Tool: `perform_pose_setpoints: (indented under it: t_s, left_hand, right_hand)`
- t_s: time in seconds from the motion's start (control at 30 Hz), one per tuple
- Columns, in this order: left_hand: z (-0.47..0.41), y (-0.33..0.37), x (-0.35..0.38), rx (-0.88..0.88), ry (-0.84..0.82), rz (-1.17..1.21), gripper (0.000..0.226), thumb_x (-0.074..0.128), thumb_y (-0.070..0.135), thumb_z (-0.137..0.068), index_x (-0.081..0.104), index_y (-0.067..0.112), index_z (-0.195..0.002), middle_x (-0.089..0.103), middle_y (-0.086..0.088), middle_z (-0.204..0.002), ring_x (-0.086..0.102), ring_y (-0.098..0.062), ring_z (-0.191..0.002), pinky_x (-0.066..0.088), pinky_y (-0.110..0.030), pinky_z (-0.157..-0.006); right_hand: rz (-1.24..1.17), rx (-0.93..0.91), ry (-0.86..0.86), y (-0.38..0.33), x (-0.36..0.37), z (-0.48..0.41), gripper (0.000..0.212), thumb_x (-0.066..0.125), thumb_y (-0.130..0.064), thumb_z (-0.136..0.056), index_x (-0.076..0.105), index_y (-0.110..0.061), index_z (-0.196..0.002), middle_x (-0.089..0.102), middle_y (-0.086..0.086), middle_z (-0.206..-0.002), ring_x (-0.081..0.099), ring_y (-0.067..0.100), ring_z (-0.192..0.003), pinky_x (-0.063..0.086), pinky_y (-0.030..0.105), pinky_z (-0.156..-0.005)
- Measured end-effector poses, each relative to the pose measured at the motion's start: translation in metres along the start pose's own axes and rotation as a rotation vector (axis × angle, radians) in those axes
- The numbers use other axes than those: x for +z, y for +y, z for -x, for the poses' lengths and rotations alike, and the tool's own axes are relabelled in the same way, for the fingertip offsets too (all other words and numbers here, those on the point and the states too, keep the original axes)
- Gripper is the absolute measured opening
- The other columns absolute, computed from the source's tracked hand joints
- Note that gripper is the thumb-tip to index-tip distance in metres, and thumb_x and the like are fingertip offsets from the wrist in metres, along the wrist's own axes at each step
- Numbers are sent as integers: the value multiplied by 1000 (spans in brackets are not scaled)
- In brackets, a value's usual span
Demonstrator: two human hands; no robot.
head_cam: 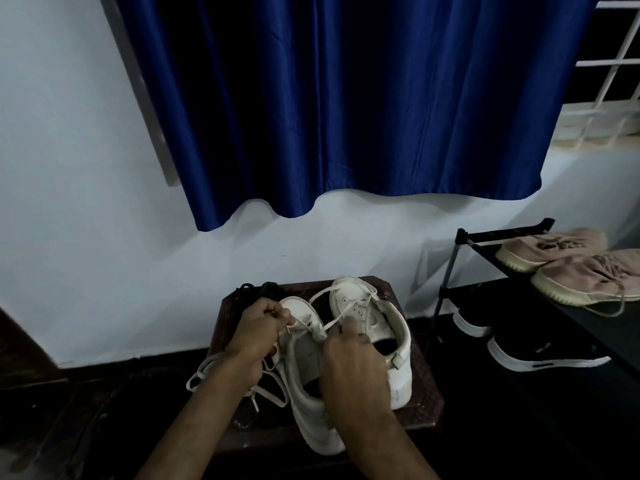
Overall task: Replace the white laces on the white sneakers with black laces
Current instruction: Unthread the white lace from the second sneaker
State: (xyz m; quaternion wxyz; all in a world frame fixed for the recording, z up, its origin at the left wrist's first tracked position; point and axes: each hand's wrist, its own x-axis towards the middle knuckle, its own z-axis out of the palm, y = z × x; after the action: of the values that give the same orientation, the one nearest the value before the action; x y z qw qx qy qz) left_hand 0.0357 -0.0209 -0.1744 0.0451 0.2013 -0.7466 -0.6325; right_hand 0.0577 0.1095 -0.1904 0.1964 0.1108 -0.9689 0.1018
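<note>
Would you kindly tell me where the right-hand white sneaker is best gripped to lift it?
Grip the right-hand white sneaker by its heel collar, from the near right: the heel is its nearest end and the opening gapes upward.

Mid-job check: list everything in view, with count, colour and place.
curtain: 1, blue, upper centre
window grille: 1, white, upper right
table: 1, dark brown, below curtain
white sneakers: 2, white, side by side on table
white laces: 2, white, one in each sneaker, ends loose
black laces: 1 bundle, black, table's far left corner
shoe rack: 1, black, right
pink sneakers: 2, pink, rack top
black sneakers: 2, black, lower shelf
left hand: 1, pinches a white lace
right hand: 1, grips near sneaker
</note>
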Motion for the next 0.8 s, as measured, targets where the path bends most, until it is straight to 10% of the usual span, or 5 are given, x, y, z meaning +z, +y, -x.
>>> perform_pose_setpoints:
  t_s: [0.1,0.3,0.5,0.57,0.8]
  left_hand:
    - [-4,5,-5,15,3,-10,8,54,15,-97,62,14,-96,65,-3,-81,52,-9,-58,41,-24,-53]
    - [-6,31,-9,390,-166,-1061,31,68,53,-83,70,23,-74,67,9,-77,60,-5,-75,47,-23,-73]
    - [-18,31,-31,-73,-132,208,22,55,23,-98,62,13,-80,54,2,-67,37,-9,-53,31,-23,-48]
    - [-18,17,-36,-101,-70,259,28,58,36,-94,55,16,-74,52,2,-64,33,-8,-45,28,-23,-45]
    - [-10,28,-27,488,-7,-1047,37,55,66,-85,63,30,-82,62,13,-75,57,-6,-71,41,-26,-65]
  right_hand:
    - [4,-4,-1,-1,1,0,37,87,-1,-27,64,-3,-56,61,16,-68,50,20,-33,34,21,-29]
    - [-13,-7,16,-2,-4,1,37,85,2,-25,64,-3,-55,59,16,-65,50,21,-33,33,20,-29]
    - [25,34,-57,-1,0,1,34,85,1,-33,68,-2,-63,67,24,-85,52,20,-36,35,21,-31]
    - [13,35,-51,-1,0,1,35,84,1,-31,68,-2,-61,66,21,-80,52,20,-36,35,21,-31]
    - [-1,38,-29,-1,-2,1,36,85,2,-30,67,-1,-60,64,21,-76,52,20,-35,35,21,-31]
